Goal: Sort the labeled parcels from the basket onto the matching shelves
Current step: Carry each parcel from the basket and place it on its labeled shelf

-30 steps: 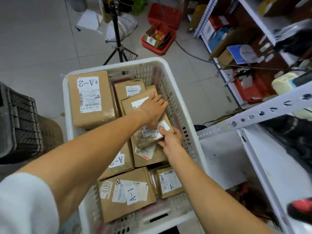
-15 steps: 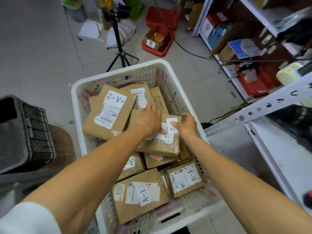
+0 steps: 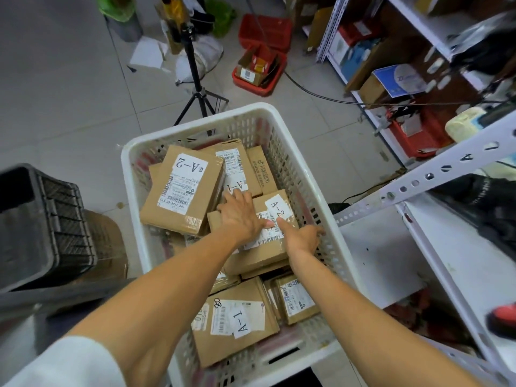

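The A-2 parcel (image 3: 277,209) lies atop the pile in the white basket (image 3: 195,127), the left hand (image 3: 241,216) flat on it, grip open, the right hand (image 3: 303,237) at its right edge, thumb on top; whether that grip has closed I cannot tell. At least 4 other parcels lie around it, including a large A-2 box (image 3: 181,188) and an A-1 box (image 3: 237,319), so I judge most of the sorting undone.

Pale grey tiled floor (image 3: 69,79). A black tripod (image 3: 195,79) stands far, red bins (image 3: 261,89) right of it. Black crate (image 3: 64,219) near left; white metal shelves (image 3: 452,269) along the right.
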